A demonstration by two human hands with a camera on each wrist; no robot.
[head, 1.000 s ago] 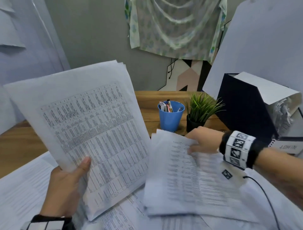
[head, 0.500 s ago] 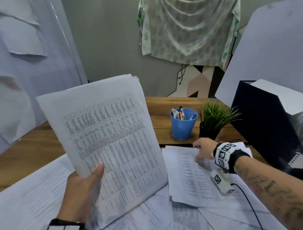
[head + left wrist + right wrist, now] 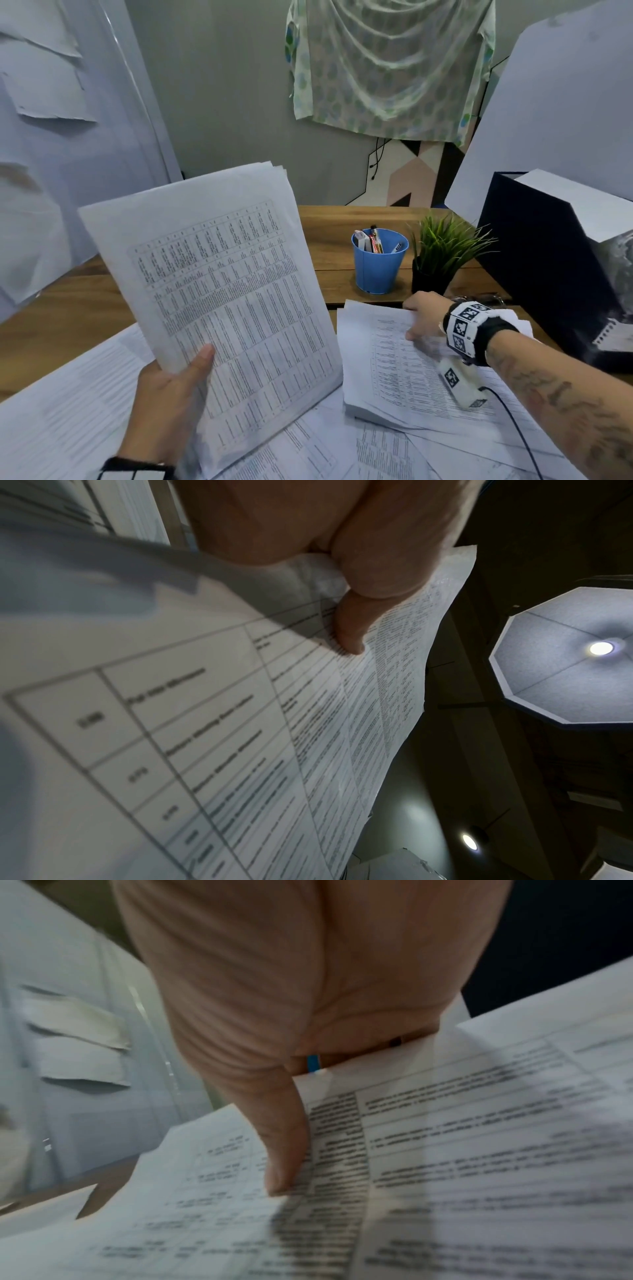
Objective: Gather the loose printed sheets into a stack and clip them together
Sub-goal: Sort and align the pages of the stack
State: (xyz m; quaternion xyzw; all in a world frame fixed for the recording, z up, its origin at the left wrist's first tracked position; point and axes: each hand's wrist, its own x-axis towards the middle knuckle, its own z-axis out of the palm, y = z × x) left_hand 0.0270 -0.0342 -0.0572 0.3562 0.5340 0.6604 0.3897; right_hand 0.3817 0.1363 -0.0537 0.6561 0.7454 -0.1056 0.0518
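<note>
I've got bare desk [image 3: 68,308] along the left edge to pass through. At the back edge a blue cup [image 3: 376,270], plant [image 3: 442,253] and dark box [image 3: 548,267] block my reach on the right.

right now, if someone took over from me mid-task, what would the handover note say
Left hand: grips the held stack of printed sheets near its lower edge, thumb on the front, tilted up off the desk.
Right hand: thumb on top of the second pile, at its far edge on the desk; the fingers cannot be seen.
More loose sheets lie spread over the wooden desk under and around both.
Done: part of the sheets gathered into two piles.
Left: merge the piles, collect the rest, square the edges, clip. No clip is visible; the blue cup holds stationery, so it may be worth checking.
</note>
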